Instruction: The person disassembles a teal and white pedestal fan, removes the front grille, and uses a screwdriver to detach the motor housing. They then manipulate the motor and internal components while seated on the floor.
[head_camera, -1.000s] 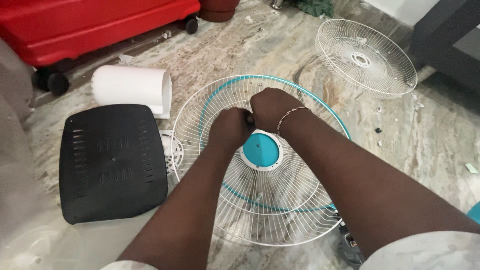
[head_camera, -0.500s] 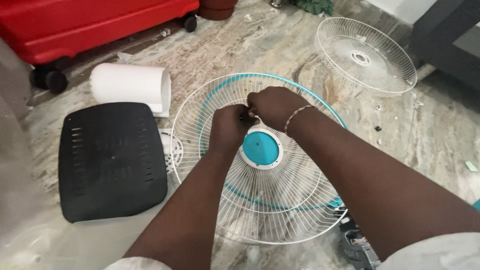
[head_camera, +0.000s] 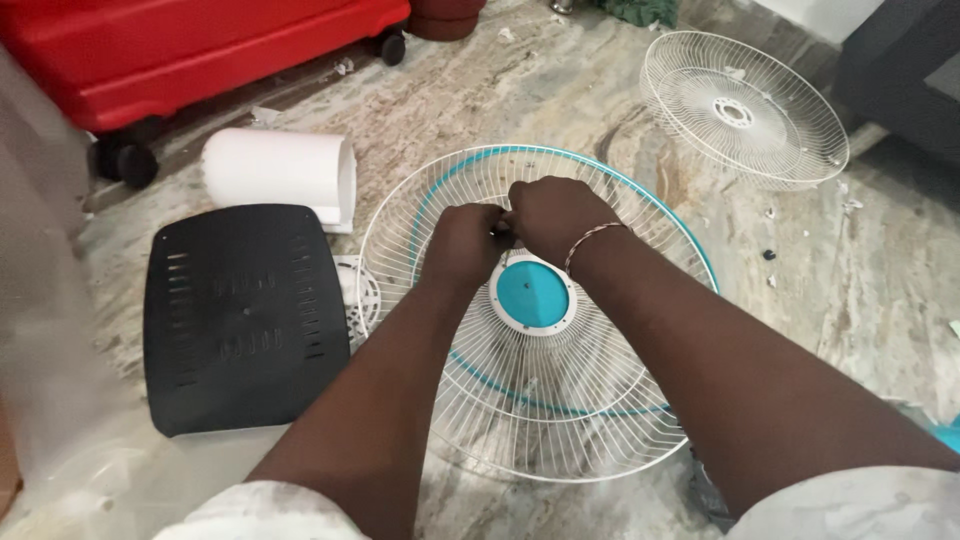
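Observation:
A white wire fan guard (head_camera: 560, 400) with a teal rim and a teal centre disc (head_camera: 532, 292) lies on the marble floor. My left hand (head_camera: 462, 242) and my right hand (head_camera: 556, 215) meet on its wires just above the centre disc, fingers pinched together on the grille. A thin bracelet circles my right wrist. What the fingertips pinch is hidden by the hands.
A second white fan guard (head_camera: 745, 105) lies at the back right. A black vented plastic cover (head_camera: 240, 315) sits left of the guard, with a white cylinder (head_camera: 280, 170) behind it. A red wheeled case (head_camera: 200, 50) stands at the back left. Dark furniture (head_camera: 900, 70) is at the right.
Both hands have shifted slightly up and closer together on the grille above the centre disc. The guard has stayed in place.

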